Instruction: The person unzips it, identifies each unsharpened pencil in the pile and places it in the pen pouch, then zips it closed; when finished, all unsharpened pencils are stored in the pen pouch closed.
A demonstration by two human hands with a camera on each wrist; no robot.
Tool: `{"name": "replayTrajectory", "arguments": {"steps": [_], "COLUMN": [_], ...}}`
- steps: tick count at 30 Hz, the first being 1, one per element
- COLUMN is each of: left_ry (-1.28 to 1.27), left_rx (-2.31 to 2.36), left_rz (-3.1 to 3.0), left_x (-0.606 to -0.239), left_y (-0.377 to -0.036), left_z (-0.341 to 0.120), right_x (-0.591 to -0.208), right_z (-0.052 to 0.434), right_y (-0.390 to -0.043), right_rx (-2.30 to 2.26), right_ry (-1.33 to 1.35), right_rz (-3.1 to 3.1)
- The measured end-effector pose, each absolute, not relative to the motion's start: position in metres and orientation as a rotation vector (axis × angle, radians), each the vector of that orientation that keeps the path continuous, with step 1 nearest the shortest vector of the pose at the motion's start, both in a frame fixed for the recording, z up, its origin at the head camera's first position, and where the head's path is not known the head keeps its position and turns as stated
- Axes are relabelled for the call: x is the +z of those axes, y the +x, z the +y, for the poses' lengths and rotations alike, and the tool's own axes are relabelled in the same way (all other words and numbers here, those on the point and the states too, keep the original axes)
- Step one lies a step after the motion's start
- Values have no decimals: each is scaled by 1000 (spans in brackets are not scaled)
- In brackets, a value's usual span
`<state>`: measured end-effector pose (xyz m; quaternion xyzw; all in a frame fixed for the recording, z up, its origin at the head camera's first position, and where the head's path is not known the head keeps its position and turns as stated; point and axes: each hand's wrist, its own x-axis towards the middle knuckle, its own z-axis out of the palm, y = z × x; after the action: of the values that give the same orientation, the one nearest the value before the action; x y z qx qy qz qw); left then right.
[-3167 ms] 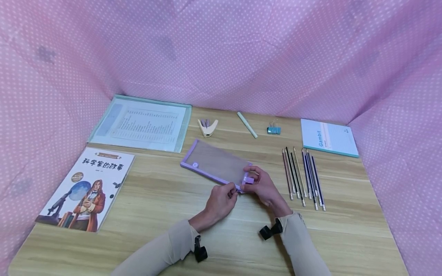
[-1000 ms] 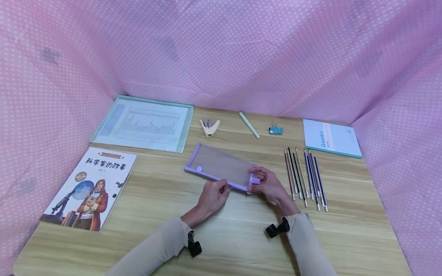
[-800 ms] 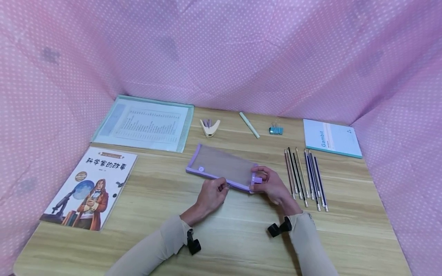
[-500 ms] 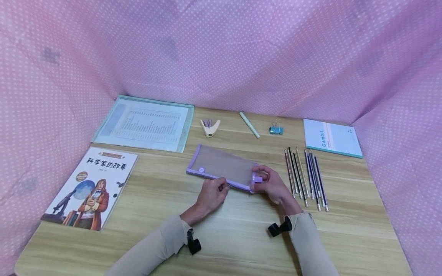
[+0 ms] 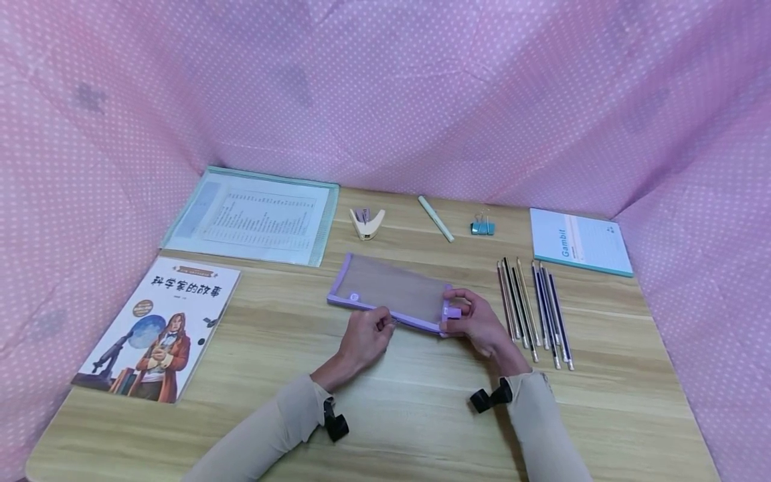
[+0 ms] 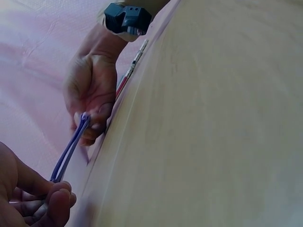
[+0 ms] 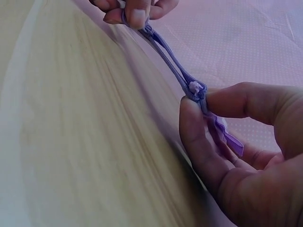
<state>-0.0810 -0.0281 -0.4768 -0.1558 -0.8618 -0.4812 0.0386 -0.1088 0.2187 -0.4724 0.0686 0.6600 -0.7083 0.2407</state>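
Your left hand (image 5: 361, 338) pinched the near edge of the pouch (image 5: 391, 289), fingers (image 6: 52, 203) curled on the zipper line about midway along. Your right hand (image 5: 476, 321) gripped the pouch's right end, thumb and forefinger closed on the purple tab (image 5: 452, 312). In the right wrist view the zipper (image 7: 170, 56) ran taut between both hands, its slider (image 7: 196, 88) at your right fingertips. The pouch lay flat near the middle of the worktop (image 5: 421, 415). Pencils (image 5: 533, 311) lay in a row just right of your right hand. Toward the far edge sat a staple remover (image 5: 366, 223), pen (image 5: 435, 218) and clip (image 5: 482, 227); the notebook (image 5: 579, 242) lay at the far right corner, the folder (image 5: 253, 215) at the far left, the book (image 5: 159, 328) by the left edge.
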Motion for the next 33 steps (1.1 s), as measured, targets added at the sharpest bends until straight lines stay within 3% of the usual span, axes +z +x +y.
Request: {"name": "replayTrajectory", "arguments": {"steps": [33], "left_ry": [-406], "left_rx": [-1467], "left_rz": [-2605], "left_x": [-476], "left_y": [-91], "left_z": [-43], "right_x": [-473], "right_z": [224], "right_y": [-111], "right_rx": [-1972], "right_ry": [188], "right_rz": [1798]}}
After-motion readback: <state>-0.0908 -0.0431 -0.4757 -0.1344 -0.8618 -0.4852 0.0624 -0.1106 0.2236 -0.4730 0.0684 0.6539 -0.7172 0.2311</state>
